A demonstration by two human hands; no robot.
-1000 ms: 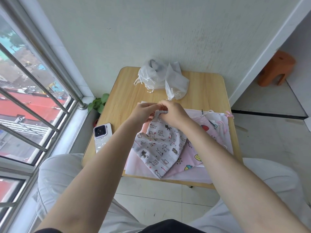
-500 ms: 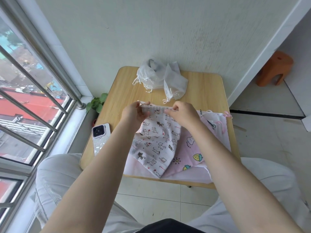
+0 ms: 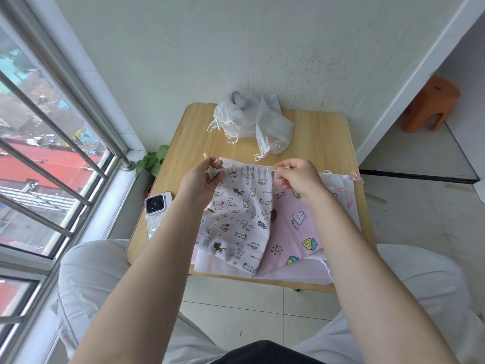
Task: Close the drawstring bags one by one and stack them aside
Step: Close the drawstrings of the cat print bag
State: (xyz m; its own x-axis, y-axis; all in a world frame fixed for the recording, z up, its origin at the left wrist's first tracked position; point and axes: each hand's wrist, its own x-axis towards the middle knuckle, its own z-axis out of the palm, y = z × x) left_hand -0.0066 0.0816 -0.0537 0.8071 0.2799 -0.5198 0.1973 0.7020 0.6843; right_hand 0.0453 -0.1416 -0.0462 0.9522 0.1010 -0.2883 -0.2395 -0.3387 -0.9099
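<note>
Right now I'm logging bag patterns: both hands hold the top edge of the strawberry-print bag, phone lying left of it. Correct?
Not quite. The head view shows the left hand and right hand holding the top edge of the cat-print bag; the phone does lie left of it.

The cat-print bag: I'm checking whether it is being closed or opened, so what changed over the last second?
The left hand and right hand moved apart, each pinching an end of the top hem of the cat-print bag. Its mouth, bunched between them a second ago, now stretches wide. The pink bag, white bags and phone stayed put on the table.
</note>
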